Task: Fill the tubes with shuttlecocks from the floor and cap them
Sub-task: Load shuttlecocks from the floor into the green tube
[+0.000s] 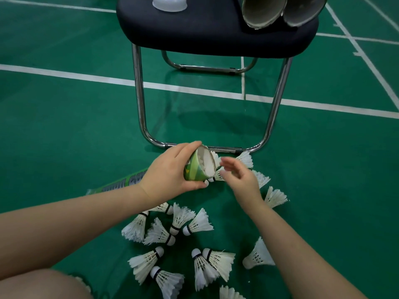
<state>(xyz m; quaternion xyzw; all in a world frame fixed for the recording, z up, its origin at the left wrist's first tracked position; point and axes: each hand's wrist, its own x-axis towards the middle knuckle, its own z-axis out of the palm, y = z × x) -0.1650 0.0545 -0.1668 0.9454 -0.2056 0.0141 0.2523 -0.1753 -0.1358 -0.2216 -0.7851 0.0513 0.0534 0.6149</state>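
Left hand [172, 171] grips a green patterned cardboard tube [197, 167], white feathers visible inside its mouth. Right hand [239, 180] open, empty, beside the mouth. White feathered shuttlecocks [181, 221] litter the green floor [64, 126].

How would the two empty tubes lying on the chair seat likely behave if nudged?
The empty tubes look like thin cardboard, so probably light. Round and lying on their sides, they would likely roll, perhaps off the chair seat.

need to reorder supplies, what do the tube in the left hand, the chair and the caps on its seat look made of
Tube: looks like cardboard with a glossy green printed wrap; the open rim shows a pale, raw edge. Chair: dark matte fabric seat, likely padded, on a shiny chromed metal tube frame. Caps: translucent white, probably plastic, with glossy highlights.
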